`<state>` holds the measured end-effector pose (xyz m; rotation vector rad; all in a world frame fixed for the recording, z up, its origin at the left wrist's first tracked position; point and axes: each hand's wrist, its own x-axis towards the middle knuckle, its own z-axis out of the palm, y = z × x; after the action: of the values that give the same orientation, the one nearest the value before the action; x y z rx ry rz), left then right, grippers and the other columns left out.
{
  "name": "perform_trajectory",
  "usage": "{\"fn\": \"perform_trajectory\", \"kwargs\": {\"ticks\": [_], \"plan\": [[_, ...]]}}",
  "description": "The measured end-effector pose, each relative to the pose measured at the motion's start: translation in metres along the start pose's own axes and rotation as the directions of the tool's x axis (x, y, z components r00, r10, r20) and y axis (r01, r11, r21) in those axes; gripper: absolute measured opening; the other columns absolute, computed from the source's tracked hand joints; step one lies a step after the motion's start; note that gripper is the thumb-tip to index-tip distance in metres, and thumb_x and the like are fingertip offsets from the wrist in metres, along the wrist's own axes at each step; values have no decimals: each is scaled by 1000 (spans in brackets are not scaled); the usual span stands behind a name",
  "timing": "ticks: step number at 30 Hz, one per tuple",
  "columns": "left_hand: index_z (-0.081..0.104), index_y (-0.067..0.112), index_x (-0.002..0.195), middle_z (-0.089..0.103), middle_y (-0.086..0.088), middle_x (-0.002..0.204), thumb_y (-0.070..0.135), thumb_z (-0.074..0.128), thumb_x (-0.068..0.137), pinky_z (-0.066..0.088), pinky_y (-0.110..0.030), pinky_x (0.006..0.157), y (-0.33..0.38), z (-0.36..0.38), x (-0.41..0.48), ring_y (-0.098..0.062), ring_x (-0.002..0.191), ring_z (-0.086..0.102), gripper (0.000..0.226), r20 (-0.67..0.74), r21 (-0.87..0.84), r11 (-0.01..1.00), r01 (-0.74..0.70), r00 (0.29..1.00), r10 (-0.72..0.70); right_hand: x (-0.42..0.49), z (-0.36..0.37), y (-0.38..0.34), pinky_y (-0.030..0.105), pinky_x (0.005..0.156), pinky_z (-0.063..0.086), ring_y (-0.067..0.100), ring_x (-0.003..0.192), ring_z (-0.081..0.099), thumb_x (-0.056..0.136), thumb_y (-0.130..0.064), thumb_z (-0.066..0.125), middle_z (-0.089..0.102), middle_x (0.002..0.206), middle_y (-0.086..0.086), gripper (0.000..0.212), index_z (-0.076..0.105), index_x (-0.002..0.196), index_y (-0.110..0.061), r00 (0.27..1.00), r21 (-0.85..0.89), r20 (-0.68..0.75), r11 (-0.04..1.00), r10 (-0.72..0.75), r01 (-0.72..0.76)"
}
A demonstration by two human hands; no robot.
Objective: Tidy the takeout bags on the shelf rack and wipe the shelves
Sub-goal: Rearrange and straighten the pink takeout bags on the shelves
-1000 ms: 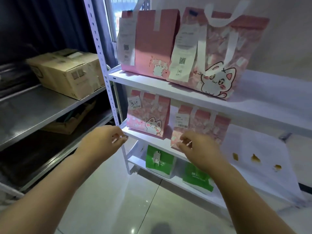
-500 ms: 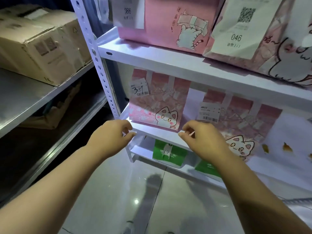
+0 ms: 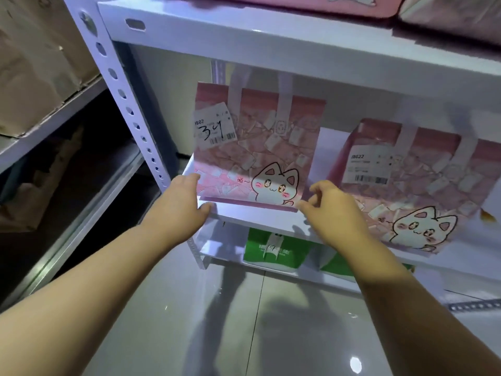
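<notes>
The middle shelf (image 3: 257, 217) of a white shelf rack (image 3: 119, 85) carries a pink cat takeout bag (image 3: 257, 147) marked 34. Our left hand (image 3: 180, 204) lays straight fingers against its lower left corner, thumb on the shelf lip. Our right hand (image 3: 333, 213) curls at the lower right corner; whether it pinches, we cannot tell. Right of that bag stands a second pink cat bag (image 3: 423, 191).

A pink cat-print bag (image 3: 257, 147) tagged 34 stands upright at the left of the middle shelf (image 3: 252, 219) of the white rack (image 3: 119, 85). A matching bag (image 3: 423, 185) stands just right of it. Green bags (image 3: 273, 253) sit one shelf below.
</notes>
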<state>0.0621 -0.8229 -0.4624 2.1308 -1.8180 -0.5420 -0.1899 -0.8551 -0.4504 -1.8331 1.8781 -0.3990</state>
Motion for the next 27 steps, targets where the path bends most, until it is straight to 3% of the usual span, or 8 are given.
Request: {"fn": "perform_trajectory", "kwargs": {"ticks": [3, 8, 11, 16, 19, 24, 27], "plan": [[38, 13, 122, 45, -10, 120, 31, 61, 85, 42, -34, 75, -8, 11, 16, -26, 94, 51, 47, -15, 12, 1000, 12, 1000, -12, 17, 11, 4, 30, 72, 44, 25, 90, 59, 85, -32, 64, 60, 100, 3, 46, 47, 123, -13, 998, 13, -54, 1000, 22, -22], [34, 11, 109, 45, -9, 104, 31, 65, 84, 35, -32, 66, -20, 25, 34, -26, 87, 48, 45, -10, -37, 998, 58, 998, -58, 38, 30, 4, 33, 83, 41, 30, 111, 51, 84, -35, 65, 52, 126, 10, 62, 36, 132, -10, 995, -9, -41, 996, 93, -93], [36, 15, 104, 50, -6, 104, 28, 66, 83, 36, -31, 69, -22, 30, 44, -22, 86, 49, 39, -7, -95, 995, 18, 1000, -18, 42, 36, 7, 34, 86, 41, 31, 115, 50, 84, -36, 65, 51, 130, 11, 64, 35, 134, -10, 992, 0, -27, 993, 120, -120], [43, 14, 109, 57, -6, 109, 28, 66, 82, 44, -34, 77, -23, 36, 54, -22, 93, 55, 39, -10, -149, 989, -3, 1000, 1, 41, 46, 12, 42, 96, 46, 27, 113, 54, 83, -35, 67, 55, 126, 7, 58, 42, 130, -13, 994, 72, -36, 992, 105, -102], [43, 16, 112, 56, -5, 112, 27, 67, 81, 40, -30, 75, -26, 37, 56, -20, 94, 55, 40, -14, -170, 985, -7, 1000, 5, 37, 51, 15, 45, 98, 45, 26, 116, 53, 82, -37, 67, 55, 129, 5, 62, 41, 133, -14, 995, 96, -53, 992, 87, -82], [41, 19, 120, 53, -2, 119, 25, 67, 81, 36, -26, 77, -26, 36, 53, -15, 94, 49, 47, -31, -169, 985, -42, 999, 38, 33, 55, 19, 45, 96, 46, 26, 113, 54, 81, -36, 67, 56, 125, 5, 60, 43, 132, -15, 995, 114, -70, 991, 76, -68], [41, 17, 118, 55, -4, 118, 26, 66, 82, 39, -29, 77, -24, 34, 52, -19, 97, 53, 45, -15, -148, 989, -12, 1000, 10, 33, 53, 19, 40, 91, 48, 24, 104, 57, 81, -33, 68, 60, 114, 3, 48, 48, 121, -17, 994, 106, -91, 993, 58, -48]]}}
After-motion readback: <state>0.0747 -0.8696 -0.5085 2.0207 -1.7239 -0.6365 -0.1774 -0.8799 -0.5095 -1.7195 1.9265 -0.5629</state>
